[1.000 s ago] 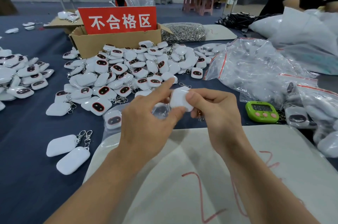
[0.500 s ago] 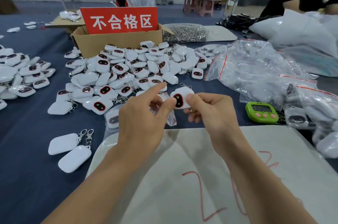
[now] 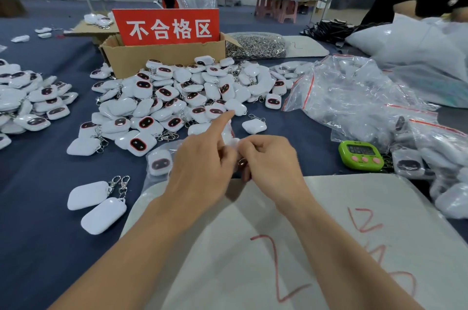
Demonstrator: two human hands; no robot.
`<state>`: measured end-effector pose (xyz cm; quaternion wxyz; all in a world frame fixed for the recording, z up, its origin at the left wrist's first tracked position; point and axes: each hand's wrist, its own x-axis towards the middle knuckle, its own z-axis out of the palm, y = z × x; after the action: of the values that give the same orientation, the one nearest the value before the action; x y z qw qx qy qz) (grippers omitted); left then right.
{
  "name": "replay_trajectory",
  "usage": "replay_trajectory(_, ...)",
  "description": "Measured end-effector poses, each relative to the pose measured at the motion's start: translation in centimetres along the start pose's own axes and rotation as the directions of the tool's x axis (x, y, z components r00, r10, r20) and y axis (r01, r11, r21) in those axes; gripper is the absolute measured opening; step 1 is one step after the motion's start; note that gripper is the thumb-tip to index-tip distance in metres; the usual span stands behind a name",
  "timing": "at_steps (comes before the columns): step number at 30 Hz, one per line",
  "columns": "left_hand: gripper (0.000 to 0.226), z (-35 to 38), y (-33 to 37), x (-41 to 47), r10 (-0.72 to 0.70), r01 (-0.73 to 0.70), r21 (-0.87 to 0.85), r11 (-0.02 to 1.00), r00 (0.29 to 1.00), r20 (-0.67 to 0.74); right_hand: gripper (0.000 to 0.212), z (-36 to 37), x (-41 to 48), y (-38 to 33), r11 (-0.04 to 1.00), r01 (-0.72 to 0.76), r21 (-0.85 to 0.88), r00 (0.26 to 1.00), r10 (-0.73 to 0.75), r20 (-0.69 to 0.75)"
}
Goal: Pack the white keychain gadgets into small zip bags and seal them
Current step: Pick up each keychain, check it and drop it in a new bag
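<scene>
Loose gadgets (image 3: pixel 177 97) pile up at eleven o'clock. Dead centre, the left hand (image 3: pixel 202 160) pinches the small zip bag (image 3: pixel 229 130) with thumb and curled fingers, index finger sticking out straight. Touching it, the right hand (image 3: pixel 269 160) curls tight round the white gadget (image 3: pixel 232 142), which is mostly hidden between both hands. The risk: a keyring clip may snag the thin plastic and leave the seal gaping.

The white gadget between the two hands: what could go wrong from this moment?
1. The white gadget is mostly hidden between the left hand and the right hand, seemingly held by fingertips only; it may slip and fall near the loose pile.
2. The bagged gadget lies close beside the left hand and could be swept aside.
</scene>
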<state>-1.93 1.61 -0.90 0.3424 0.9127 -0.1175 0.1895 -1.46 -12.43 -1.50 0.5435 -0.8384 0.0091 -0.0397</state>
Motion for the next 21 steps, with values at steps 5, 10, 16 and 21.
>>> replay_trajectory(5, 0.056, -0.8, -0.4, 0.0, 0.138, -0.142, -0.063, 0.988, 0.989, -0.058, 0.034, -0.2, 0.5, -0.2, 0.989, 0.101, 0.106, 0.921, -0.133, 0.366)
replay_trajectory(10, 0.048, -1.7, -1.2, 0.5, 0.099, -0.128, -0.089, 0.988, 0.958, -0.271, 0.037, -1.2, 1.4, 0.4, 0.951, 0.045, 0.306, 0.999, -0.041, -0.019)
replay_trajectory(16, 0.047, -1.7, -1.9, 0.5, 0.039, -0.092, -0.231, 0.969, 0.974, -0.222, 0.047, -0.9, 1.5, 0.7, 0.980, 0.016, 0.198, 0.976, -0.058, 0.209)
replay_trajectory(21, 0.049, -1.1, -1.4, 0.2, 0.089, -0.129, -0.282, 0.951, 0.984, -0.152, 0.050, -0.4, 1.3, 0.6, 0.971, 0.015, 0.237, 0.971, -0.071, 0.228)
